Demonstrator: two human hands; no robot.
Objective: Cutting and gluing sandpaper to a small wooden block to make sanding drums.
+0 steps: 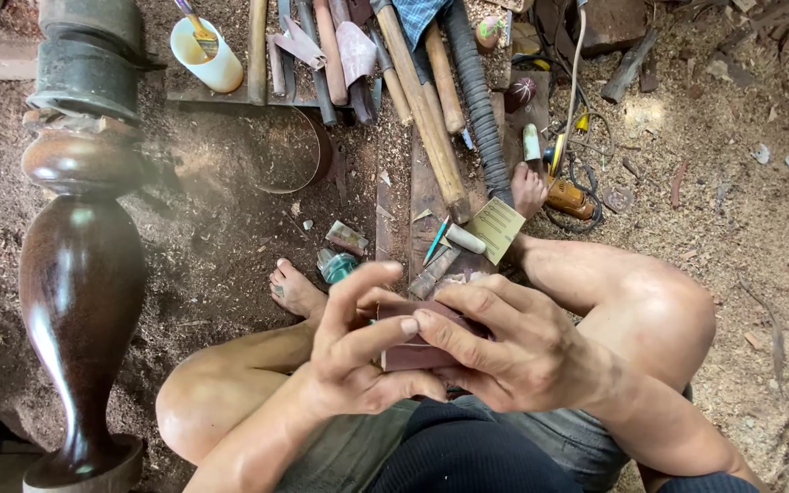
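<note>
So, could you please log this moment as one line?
left hand: holds reddish-brown sheet | right hand: holds same sheet | turned dark wooden leg: at left | ground: sawdust

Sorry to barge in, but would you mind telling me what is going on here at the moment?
A person sits cross-legged on a sawdust-covered floor, holding a small reddish-brown sheet, possibly sandpaper, between both hands. The left hand grips it from one side, the right hand from the other. A dark turned wooden post lies to the left, and wooden-handled tools and a white cup lie ahead.
</note>
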